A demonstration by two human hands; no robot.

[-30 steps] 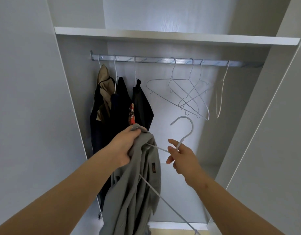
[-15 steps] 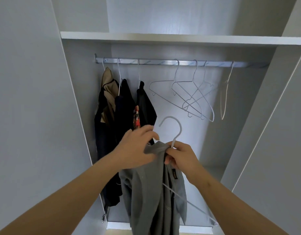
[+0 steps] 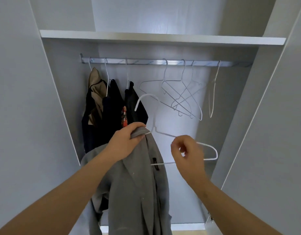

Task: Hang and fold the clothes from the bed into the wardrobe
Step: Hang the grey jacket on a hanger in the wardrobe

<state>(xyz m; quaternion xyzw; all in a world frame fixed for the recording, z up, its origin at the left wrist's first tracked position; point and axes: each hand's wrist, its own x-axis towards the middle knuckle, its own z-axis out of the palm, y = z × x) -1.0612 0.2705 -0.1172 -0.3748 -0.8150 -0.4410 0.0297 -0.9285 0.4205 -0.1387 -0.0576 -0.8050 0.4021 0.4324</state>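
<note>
Left hand [image 3: 127,143] gripped a grey cloth jacket [image 3: 137,192] by its shoulder over a thin white wire hanger [image 3: 212,150], which the right hand [image 3: 187,150] pinched steady, seemingly for threading.

Item: pale grey wardrobe [image 3: 64,92], seen from the front. Its left door [image 3: 19,116] and right door [image 3: 273,133] stand open at either side. One white shelf [image 3: 163,37] across the top, a compartment [image 3: 154,12] above it. One metal rail [image 3: 146,62] just beneath the shelf. Its back panel [image 3: 178,128] brightly lit mid-height. Strip of light wood floor [image 3: 185,232] at bottom.
</note>
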